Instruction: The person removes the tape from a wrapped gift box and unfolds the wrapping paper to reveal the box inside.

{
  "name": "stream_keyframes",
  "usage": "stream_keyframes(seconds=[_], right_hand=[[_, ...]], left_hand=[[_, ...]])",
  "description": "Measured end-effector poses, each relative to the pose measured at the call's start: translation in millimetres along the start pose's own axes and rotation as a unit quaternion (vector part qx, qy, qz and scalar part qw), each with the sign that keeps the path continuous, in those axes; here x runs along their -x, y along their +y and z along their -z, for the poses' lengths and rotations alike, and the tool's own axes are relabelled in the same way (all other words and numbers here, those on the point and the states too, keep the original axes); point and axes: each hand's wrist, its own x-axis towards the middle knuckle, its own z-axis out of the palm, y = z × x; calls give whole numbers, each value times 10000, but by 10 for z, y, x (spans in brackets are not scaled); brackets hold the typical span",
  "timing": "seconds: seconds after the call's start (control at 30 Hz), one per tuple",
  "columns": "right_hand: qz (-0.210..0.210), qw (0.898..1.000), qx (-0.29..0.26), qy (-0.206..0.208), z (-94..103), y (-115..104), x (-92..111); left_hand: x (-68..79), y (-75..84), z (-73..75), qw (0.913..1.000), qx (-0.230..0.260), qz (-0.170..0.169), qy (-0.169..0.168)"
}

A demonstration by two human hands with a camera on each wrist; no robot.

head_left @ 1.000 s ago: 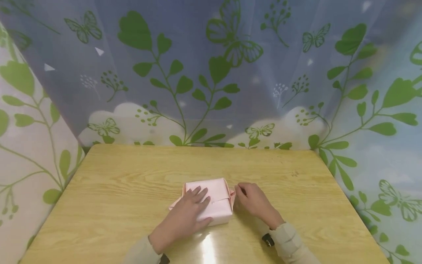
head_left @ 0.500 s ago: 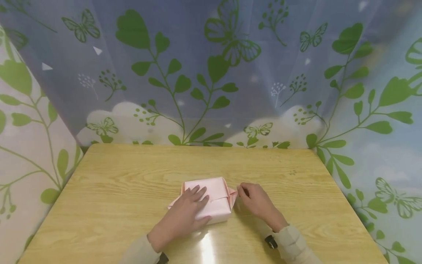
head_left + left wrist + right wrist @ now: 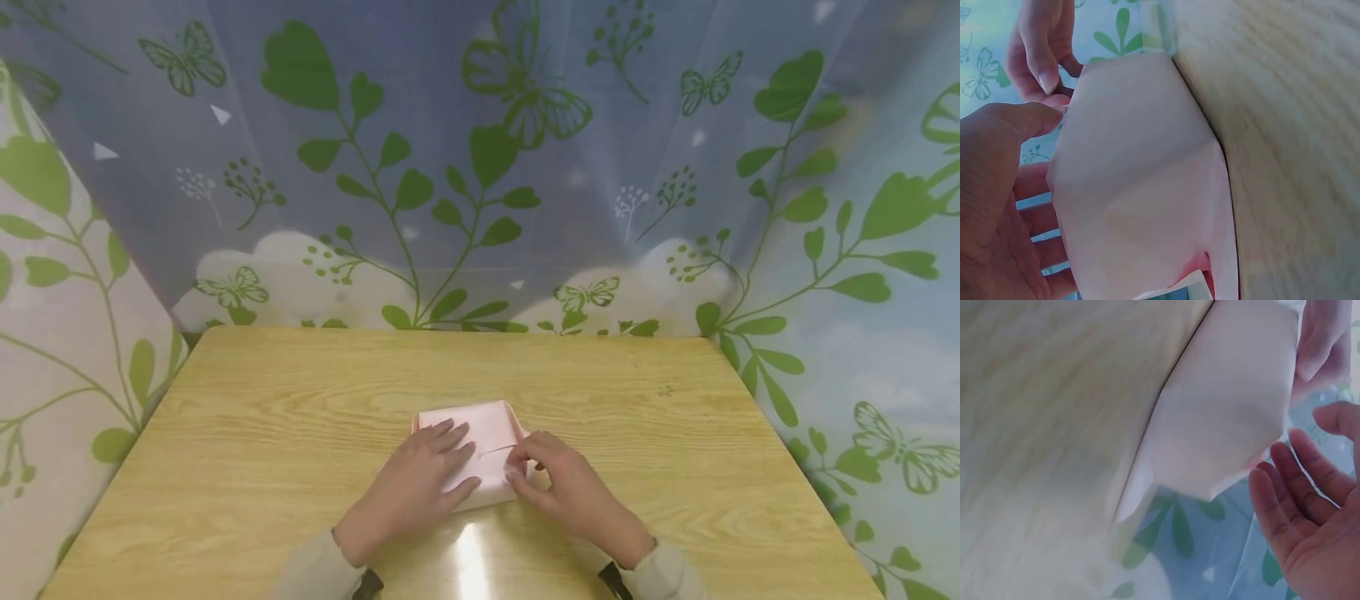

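Observation:
A small box wrapped in pale pink paper lies on the wooden table, with a paper seam across its top. My left hand rests flat on the box, fingers spread over its top and thumb toward the near edge. My right hand is at the box's right end, fingertips at the top edge by the seam. In the right wrist view its thumb stands apart from the slightly bent fingers. Loose folded paper shows at the box's left end in the left wrist view; the right end flap is mostly hidden by the right hand.
The light wood table reaches back to a blue cloth backdrop printed with green leaves and butterflies. Similar printed cloth hangs at both sides. Dark bands sit at both wrists, near the sleeve cuffs.
My right hand has moved left from beside the end flap onto the box's right edge, its fingers spreading from a curled pose. The left hand has stayed on the box.

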Motion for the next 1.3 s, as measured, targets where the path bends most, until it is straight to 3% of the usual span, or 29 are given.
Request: stream_keyframes(seconds=[0.17,0.37,0.57,1.1,1.3], right_hand=[[536,9968,589,-51,-40,-88,37],[481,9929,1049,-304,-76,-127,66],[597,9904,1221,-270,-96,-136,88],[1101,9823,1508,144,-154,-109,98],[1162,9817,1490,231,-163,-99,93]], left_hand=[[-49,-79,21,9991,101,-227,337],[-73,-191,42,9971,235,-428,585],[-70,-274,51,9949,162,-605,787],[-164,-335,151,9964,484,-458,515],[-239,-356,245,9947,704,-355,661]])
